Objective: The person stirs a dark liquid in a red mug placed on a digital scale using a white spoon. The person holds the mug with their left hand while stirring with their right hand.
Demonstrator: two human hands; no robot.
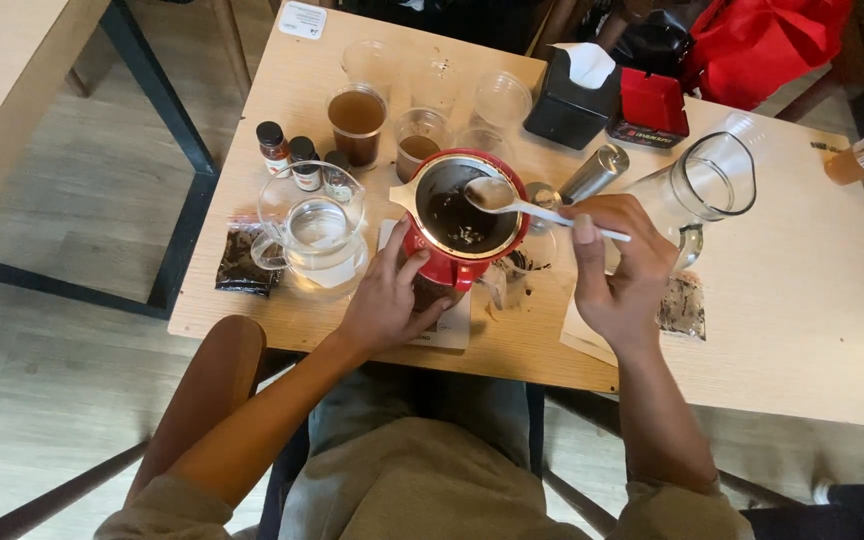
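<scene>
So the left hand point(389, 300) is wrapped around the near side of a red dripper point(462, 215), fingers closed on its body, holding it just above the wooden table point(802, 320) near the front edge, right in front of the person. Inside the dripper there's dark wet stuff, looks like grounds or leaves, can't really tell which. The right hand point(617, 270) is pinched shut on the handle of a white spoon point(512, 198), and the spoon's bowl sits over the dripper's mouth, around the far rim. The two hands are apart, one on each side of the dripper. Just left of it is a clear glass pitcher point(317, 230) with some clear liquid in it, and a small dark packet point(245, 262) lies beside that near the table edge. Behind the pitcher stand three little bottles point(302, 160) with dark caps, then a plastic cup point(357, 122) of brown liquid and a few more clear cups. Off to the right there's a bigger glass jug point(712, 185), a metal cylinder point(592, 172) lying on its side, a black tissue box point(572, 95) and a red box point(652, 105). A red bag point(767, 40) sits at the far corner.
</scene>
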